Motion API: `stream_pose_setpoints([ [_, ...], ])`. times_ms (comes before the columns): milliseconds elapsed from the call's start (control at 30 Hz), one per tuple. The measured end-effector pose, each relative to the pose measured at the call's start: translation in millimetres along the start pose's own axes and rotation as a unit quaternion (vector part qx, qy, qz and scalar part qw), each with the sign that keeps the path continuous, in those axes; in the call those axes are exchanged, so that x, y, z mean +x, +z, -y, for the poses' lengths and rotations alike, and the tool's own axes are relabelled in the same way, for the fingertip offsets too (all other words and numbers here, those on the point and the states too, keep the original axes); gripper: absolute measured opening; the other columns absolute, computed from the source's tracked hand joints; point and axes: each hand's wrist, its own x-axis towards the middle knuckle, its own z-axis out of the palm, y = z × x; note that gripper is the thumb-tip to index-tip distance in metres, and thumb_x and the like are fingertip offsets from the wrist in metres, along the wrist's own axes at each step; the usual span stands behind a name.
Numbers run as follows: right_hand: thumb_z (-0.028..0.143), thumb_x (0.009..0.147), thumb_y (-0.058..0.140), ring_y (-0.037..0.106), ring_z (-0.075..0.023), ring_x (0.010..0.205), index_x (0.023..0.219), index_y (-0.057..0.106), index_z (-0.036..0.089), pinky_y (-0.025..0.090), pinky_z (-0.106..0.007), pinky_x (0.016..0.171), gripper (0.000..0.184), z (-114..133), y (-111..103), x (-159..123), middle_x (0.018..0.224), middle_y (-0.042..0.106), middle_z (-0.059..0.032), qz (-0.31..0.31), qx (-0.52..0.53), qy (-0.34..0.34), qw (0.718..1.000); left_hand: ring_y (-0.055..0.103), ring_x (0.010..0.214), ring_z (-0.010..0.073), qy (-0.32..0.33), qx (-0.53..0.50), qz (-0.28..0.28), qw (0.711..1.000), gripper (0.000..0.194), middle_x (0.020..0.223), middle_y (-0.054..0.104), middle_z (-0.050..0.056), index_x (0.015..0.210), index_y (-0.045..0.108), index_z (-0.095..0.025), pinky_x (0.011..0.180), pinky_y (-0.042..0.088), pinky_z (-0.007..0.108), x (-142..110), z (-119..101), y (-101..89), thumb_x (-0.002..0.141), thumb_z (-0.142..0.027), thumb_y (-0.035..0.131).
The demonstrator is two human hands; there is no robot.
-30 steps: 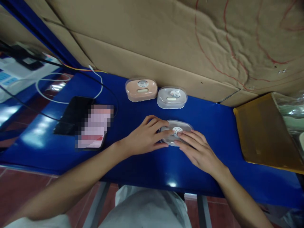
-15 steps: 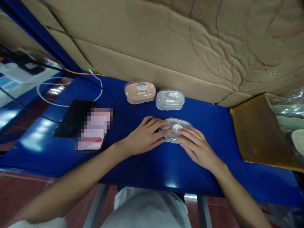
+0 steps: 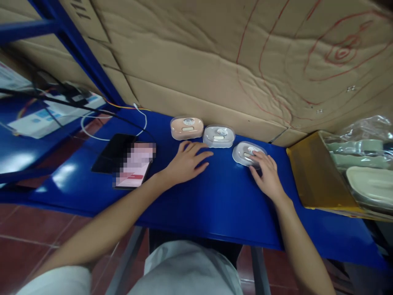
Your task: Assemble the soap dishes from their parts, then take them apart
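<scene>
Three small oval soap boxes with clear lids and round stickers stand in a row by the cardboard: a peach box (image 3: 179, 133) on the left, a grey-white box (image 3: 210, 141) in the middle, and another grey-white box (image 3: 241, 155) on the right. My right hand (image 3: 266, 172) grips that right box, its fingers over the lid and its thumb at the front edge. My left hand (image 3: 186, 163) hovers in front of the other two boxes, fingers spread, holding nothing.
A black phone (image 3: 112, 153) and a second phone with a lit, blurred screen (image 3: 138, 164) lie at left near a white cable (image 3: 89, 133). A carton (image 3: 319, 176) with plastic-wrapped pale green parts stands at right. A cardboard wall (image 3: 190, 73) closes the back of the blue table (image 3: 208, 205).
The right grey-white box has moved from between both hands to the row's right end, with my right hand on it. My left hand has let go and drawn away left.
</scene>
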Motion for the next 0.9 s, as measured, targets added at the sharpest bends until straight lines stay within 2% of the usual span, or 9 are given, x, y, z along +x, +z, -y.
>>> stream_pose_setpoints([
  [100,0.036,0.108,0.051,0.047,-0.0353,0.156,0.152,0.054,0.026,0.028,-0.068,0.127,0.046,-9,4,-1,0.162,0.057,-0.0151,0.000,-0.009,0.021,1.000,0.051,0.144,0.0403,-0.101,0.049,-0.005,0.994,0.044,0.150,0.059,0.021,0.147,0.063,-0.022,0.121,0.032,0.065,10,13,-2.1,0.105,-0.033,0.057],
  [200,0.039,0.107,0.051,0.045,-0.0364,0.156,0.153,0.052,0.024,0.029,-0.068,0.126,0.048,-12,7,-2,0.164,0.055,-0.0170,-0.004,-0.015,0.021,1.000,0.039,0.154,0.0442,-0.158,0.102,0.011,0.982,0.059,0.164,0.046,0.026,0.159,0.050,-0.017,0.124,0.025,0.067,24,29,-5.3,0.104,-0.037,0.057],
  [300,0.039,0.107,0.052,0.045,-0.0358,0.156,0.154,0.052,0.024,0.030,-0.066,0.125,0.049,-13,9,-4,0.165,0.052,-0.0175,-0.007,-0.028,0.021,0.999,0.031,0.160,0.0450,-0.203,0.123,0.024,0.971,0.067,0.173,0.031,0.028,0.164,0.043,-0.015,0.125,0.026,0.064,36,45,-8.0,0.105,-0.041,0.057],
  [400,0.040,0.108,0.052,0.045,-0.0370,0.155,0.154,0.052,0.024,0.032,-0.067,0.123,0.049,-13,10,-5,0.166,0.050,-0.0186,-0.021,-0.041,0.012,0.999,0.032,0.160,0.0455,-0.227,0.124,0.035,0.965,0.064,0.172,0.033,0.030,0.162,0.046,-0.013,0.122,0.032,0.061,39,51,-9.6,0.105,-0.042,0.057],
  [467,0.041,0.108,0.053,0.046,-0.0392,0.154,0.153,0.053,0.025,0.035,-0.067,0.120,0.048,-10,10,-6,0.168,0.047,-0.0206,-0.033,-0.050,0.004,0.998,0.037,0.158,0.0437,-0.227,0.129,0.031,0.965,0.058,0.168,0.039,0.029,0.158,0.050,-0.014,0.120,0.035,0.059,33,45,-11.2,0.107,-0.041,0.055],
  [567,0.041,0.108,0.055,0.044,-0.0424,0.155,0.154,0.053,0.027,0.039,-0.068,0.116,0.049,2,9,-7,0.172,0.038,-0.0224,-0.038,-0.057,-0.014,0.998,0.043,0.154,0.0397,-0.211,0.133,0.024,0.968,0.048,0.163,0.047,0.025,0.152,0.056,-0.017,0.119,0.039,0.056,13,23,-16.5,0.109,-0.039,0.051],
  [733,0.037,0.108,0.056,0.040,-0.0409,0.158,0.157,0.049,0.029,0.038,-0.066,0.118,0.049,39,6,-9,0.174,0.033,-0.0204,-0.004,-0.021,-0.069,0.997,0.056,0.138,0.0392,-0.157,0.123,0.038,0.979,0.039,0.146,0.061,0.019,0.139,0.065,-0.023,0.118,0.038,0.061,-27,-23,-30.9,0.104,-0.041,0.062],
  [800,0.035,0.108,0.056,0.040,-0.0396,0.158,0.156,0.050,0.030,0.039,-0.065,0.119,0.049,52,6,-10,0.174,0.034,-0.0189,0.018,-0.004,-0.087,0.996,0.057,0.134,0.0393,-0.115,0.104,0.048,0.987,0.047,0.139,0.063,0.019,0.140,0.065,-0.024,0.120,0.033,0.067,-35,-34,-34.7,0.099,-0.047,0.071],
  [900,0.034,0.108,0.055,0.042,-0.0391,0.157,0.156,0.051,0.031,0.040,-0.065,0.118,0.048,67,7,-11,0.173,0.037,-0.0176,0.049,0.014,-0.110,0.993,0.054,0.140,0.0400,-0.075,0.053,0.073,0.993,0.071,0.151,0.056,0.019,0.149,0.059,-0.027,0.121,0.033,0.069,-37,-39,-35.5,0.089,-0.058,0.082],
])
